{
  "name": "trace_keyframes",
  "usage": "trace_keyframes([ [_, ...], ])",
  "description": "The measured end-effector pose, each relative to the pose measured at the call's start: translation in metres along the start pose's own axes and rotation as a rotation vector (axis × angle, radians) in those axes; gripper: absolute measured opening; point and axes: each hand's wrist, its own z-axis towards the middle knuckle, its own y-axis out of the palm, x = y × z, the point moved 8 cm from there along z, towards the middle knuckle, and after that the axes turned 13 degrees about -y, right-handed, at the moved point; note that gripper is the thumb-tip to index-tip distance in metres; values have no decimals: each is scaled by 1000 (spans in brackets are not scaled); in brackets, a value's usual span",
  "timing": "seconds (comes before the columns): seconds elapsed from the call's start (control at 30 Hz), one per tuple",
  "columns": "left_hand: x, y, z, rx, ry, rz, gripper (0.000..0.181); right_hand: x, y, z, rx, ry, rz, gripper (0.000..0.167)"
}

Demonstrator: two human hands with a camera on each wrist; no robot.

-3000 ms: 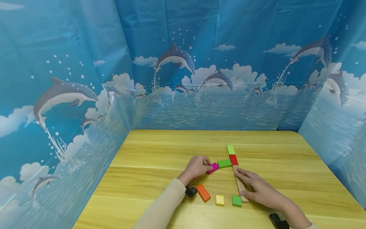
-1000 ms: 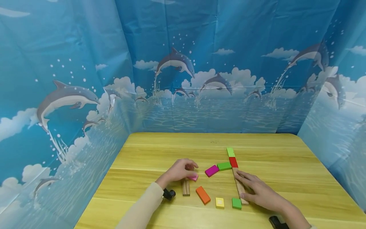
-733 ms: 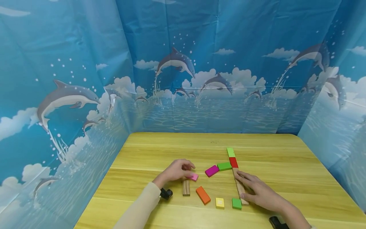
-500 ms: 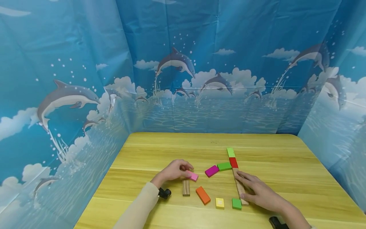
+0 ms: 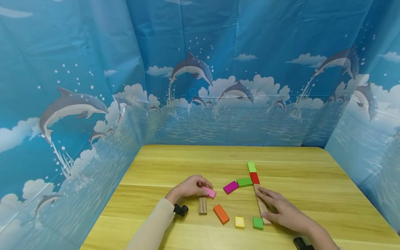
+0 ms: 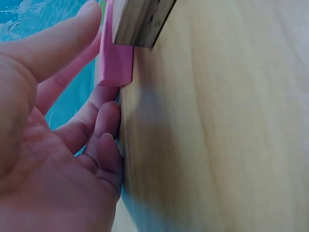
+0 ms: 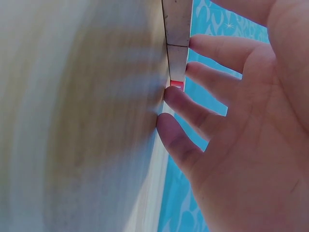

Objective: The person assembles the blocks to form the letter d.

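Note:
Near the left side of the blocks, my left hand (image 5: 191,185) holds a pink block (image 5: 209,192) flat on the table between thumb and forefinger. In the left wrist view the pink block (image 6: 116,63) shows beyond a wooden block. My right hand (image 5: 282,210) rests along the right side of a row of plain wooden blocks (image 5: 260,205), fingers spread and fingertips touching it. Red (image 5: 254,178) and light green (image 5: 251,167) blocks continue that row at its far end. A green block (image 5: 244,182) meets the row from the left, with a magenta block (image 5: 230,187) at its other end.
Nearer me lie a brown wooden block (image 5: 202,206), an orange block (image 5: 221,214), a yellow block (image 5: 239,222) and a small green block (image 5: 258,223), which stands against the row's near end. A dolphin-printed blue curtain (image 5: 218,121) surrounds the table (image 5: 162,163).
My left hand has left the magenta block and come left to the pink block, which has shifted slightly left. The brown wooden block has come into sight. My right hand stays by the row.

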Motion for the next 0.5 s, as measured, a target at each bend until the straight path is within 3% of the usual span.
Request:
trace_keyframes([
  [0.3, 0, -1, 0, -33, -3, -4, 28, -2, 0, 0, 12, -13, -12, 73],
  [0.5, -2, -2, 2, -18, -11, 8, 25, -3, -2, 0, 18, -15, -13, 73],
])
